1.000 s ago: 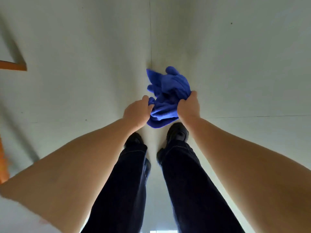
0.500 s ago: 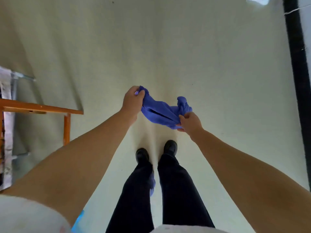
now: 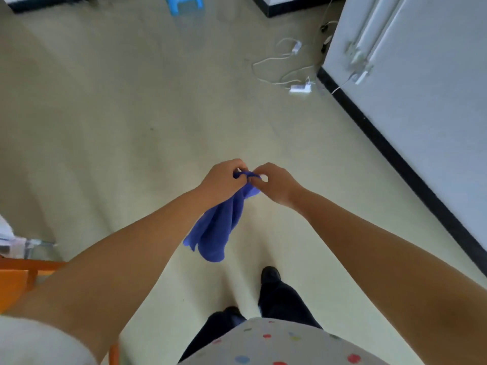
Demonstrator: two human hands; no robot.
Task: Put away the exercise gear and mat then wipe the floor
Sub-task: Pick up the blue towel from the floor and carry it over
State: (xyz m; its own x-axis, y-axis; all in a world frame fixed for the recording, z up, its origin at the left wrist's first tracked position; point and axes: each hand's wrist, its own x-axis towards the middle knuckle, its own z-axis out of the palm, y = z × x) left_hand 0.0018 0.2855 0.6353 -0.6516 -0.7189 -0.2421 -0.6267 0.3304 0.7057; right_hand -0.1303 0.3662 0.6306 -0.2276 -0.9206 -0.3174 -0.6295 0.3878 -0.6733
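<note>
A blue cloth [image 3: 216, 230] hangs down in front of me above the pale floor [image 3: 131, 127]. My left hand [image 3: 224, 181] grips its top edge, and the cloth drapes below that hand. My right hand [image 3: 275, 184] pinches the same top edge just to the right, fingertips almost touching the left hand. Both arms are stretched forward at about waist height. No exercise gear or mat is in view.
White cables and a power adapter [image 3: 300, 88] lie on the floor near the white wall with black skirting [image 3: 395, 154] at right. A blue stool [image 3: 184, 5] stands at the far end. Orange furniture [image 3: 18, 277] is at lower left. My dark shoes [image 3: 270, 275] are below.
I have straightened up and the view has lifted from the floor to the room. My hands have come together at the cloth's top, and the cloth now hangs down instead of being stretched between them.
</note>
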